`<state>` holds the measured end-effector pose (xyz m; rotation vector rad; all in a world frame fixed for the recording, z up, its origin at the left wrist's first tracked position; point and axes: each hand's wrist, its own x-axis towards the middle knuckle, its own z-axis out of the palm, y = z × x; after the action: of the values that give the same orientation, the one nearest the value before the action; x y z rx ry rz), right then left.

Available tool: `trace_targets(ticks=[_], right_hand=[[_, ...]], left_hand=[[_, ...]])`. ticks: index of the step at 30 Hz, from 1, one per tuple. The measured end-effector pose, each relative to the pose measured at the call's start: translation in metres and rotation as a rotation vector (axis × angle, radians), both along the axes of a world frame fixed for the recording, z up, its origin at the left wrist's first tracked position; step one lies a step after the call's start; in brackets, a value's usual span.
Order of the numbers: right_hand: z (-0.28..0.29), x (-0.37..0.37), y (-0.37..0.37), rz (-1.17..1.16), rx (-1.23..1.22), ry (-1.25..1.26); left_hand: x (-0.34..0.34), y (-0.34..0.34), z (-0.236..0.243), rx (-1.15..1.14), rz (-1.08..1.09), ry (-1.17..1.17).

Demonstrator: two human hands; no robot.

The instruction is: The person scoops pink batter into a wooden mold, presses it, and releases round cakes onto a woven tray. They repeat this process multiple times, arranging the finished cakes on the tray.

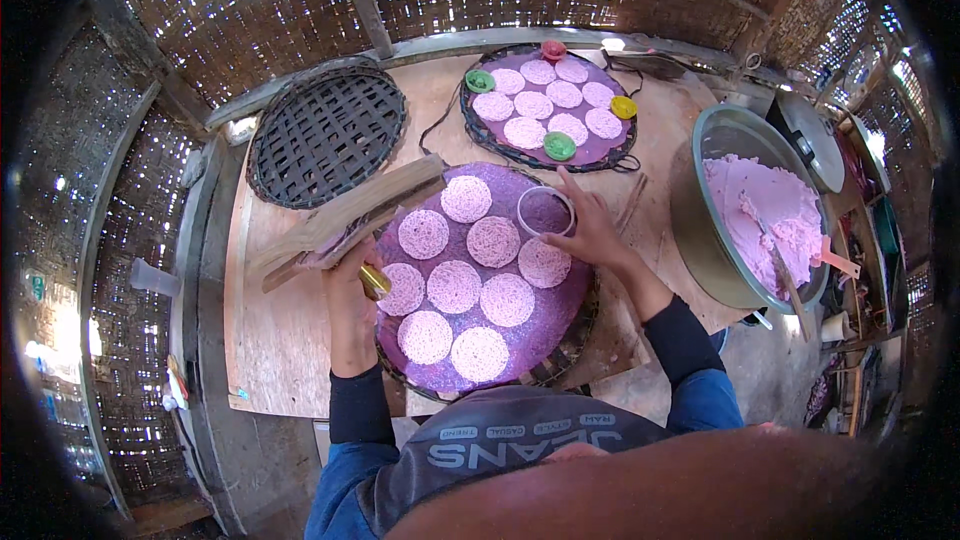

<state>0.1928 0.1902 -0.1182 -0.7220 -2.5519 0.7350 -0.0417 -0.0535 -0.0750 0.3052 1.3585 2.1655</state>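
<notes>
My left hand (350,285) grips a wooden tool (350,210) made of long slats, with a short brass-coloured cylinder (375,282) at its lower side, over the left part of a round purple sheet (540,330). The sheet lies on a woven tray (560,370) and bears several flat, lacy pink discs (455,287). My right hand (590,235) has thumb and fingers round a pale ring (545,190) at the sheet's upper right, above a bare purple patch.
A dark woven tray (320,130) lies back left. A second purple-covered tray (600,150) at the back holds pink discs and several small coloured cups (559,146). A large basin (695,250) of pink paste (750,200) with utensils stands right on the wooden board (270,320). Woven walls surround it.
</notes>
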Motion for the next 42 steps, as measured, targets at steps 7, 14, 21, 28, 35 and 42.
trace_targets(ticks=[7, 14, 21, 28, 35, 42], right_hand=[[-0.017, -0.02, 0.014, 0.064, 0.162, -0.013], [-0.016, -0.019, 0.008, 0.027, 0.162, 0.027], [-0.022, -0.021, 0.01, -0.055, 0.052, 0.099], [0.024, -0.024, 0.01, -0.122, 0.228, 0.525], [0.159, -0.01, -0.054, 0.2, 0.209, 0.386], [0.211, -0.039, -0.035, 0.107, -0.701, 0.981]], left_hand=[[0.001, -0.004, 0.004, -0.002, 0.024, 0.065], [-0.006, -0.006, -0.006, -0.006, 0.031, 0.045], [0.005, 0.003, -0.012, -0.03, -0.047, 0.184], [0.01, 0.025, -0.043, -0.447, -0.114, 0.922], [0.043, 0.05, -0.008, -0.204, -0.295, 1.179], [0.071, 0.078, 0.084, -0.003, -0.676, 1.56]])
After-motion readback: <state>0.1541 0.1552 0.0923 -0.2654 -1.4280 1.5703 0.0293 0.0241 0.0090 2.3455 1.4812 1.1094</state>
